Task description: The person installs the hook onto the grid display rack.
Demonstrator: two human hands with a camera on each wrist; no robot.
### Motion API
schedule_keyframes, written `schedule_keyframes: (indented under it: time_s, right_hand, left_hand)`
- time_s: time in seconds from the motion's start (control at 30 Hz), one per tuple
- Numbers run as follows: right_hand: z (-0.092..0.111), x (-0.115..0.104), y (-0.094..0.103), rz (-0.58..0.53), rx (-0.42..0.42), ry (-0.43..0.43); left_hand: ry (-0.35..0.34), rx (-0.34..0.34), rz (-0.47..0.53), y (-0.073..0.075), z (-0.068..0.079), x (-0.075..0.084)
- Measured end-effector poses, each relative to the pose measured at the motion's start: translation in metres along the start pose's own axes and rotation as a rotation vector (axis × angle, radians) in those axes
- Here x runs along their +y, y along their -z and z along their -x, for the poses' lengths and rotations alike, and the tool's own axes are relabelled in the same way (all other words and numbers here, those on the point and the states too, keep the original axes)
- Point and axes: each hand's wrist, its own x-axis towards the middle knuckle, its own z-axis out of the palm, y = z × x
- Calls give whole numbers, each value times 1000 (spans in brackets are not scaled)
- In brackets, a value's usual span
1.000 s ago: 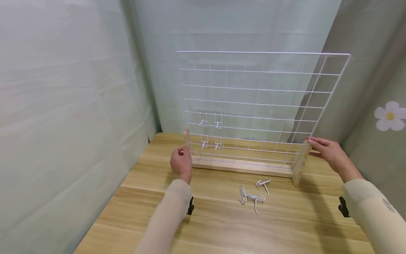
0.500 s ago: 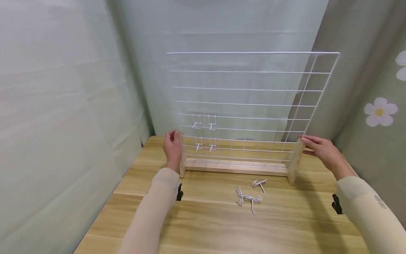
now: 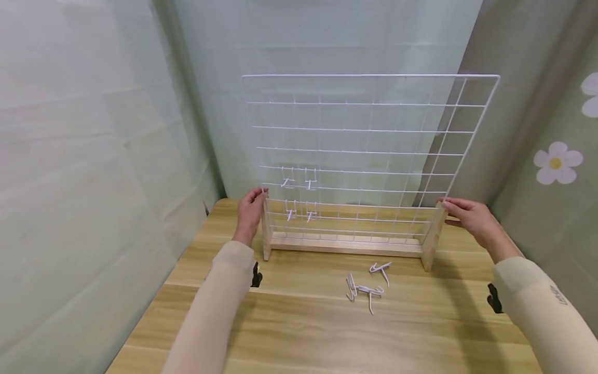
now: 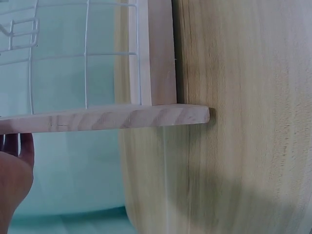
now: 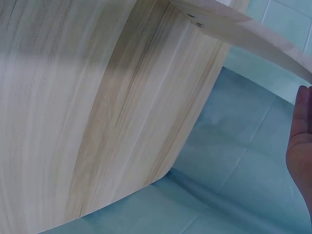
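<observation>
A wood-grained surface (image 3: 308,337) fills the lower middle of the head view. Pale green cloth (image 3: 89,156) hangs at left and across the upper middle; at right, darker cloth (image 3: 551,223) bears a yellow-centred white flower (image 3: 558,162), with another flower (image 3: 591,85) cut by the edge.

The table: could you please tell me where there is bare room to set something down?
The table is bare in front of and left of the loose hooks, between the left sleeve and the right sleeve. It is crowded just before the rack, where the hooks lie, and at the rack's two ends, where the left hand and right hand hold it.
</observation>
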Motion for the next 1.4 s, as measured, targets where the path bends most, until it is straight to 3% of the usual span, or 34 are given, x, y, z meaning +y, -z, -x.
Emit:
schedule_keyframes:
  time_s: [0.47, 0.7, 0.77, 0.93, 1.03, 1.13, 1.23, 1.4]
  right_hand:
    - [8, -12, -10, 129, 129, -36]
    - [12, -16, -14, 135, 180, -81]
    - [12, -18, -15, 134, 204, -96]
    - [17, -22, -18, 106, 292, -92]
    - [23, -26, -20, 79, 374, -70]
    - [31, -27, -26, 55, 472, -53]
    - [38, -27, -37, 88, 563, -30]
    - [44, -31, -62, 171, 588, 25]
  left_hand:
    - [80, -130, 34, 13, 0, 6]
    - [84, -107, 32, 12, 3, 10]
    - [90, -101, 36, 11, 8, 19]
    - [105, -109, 56, 13, 11, 27]
    - [96, -107, 62, 13, 4, 13]
    - [90, -108, 43, 14, 3, 10]
    - [87, -111, 40, 13, 2, 9]
    - [98, -106, 70, 13, 1, 8]
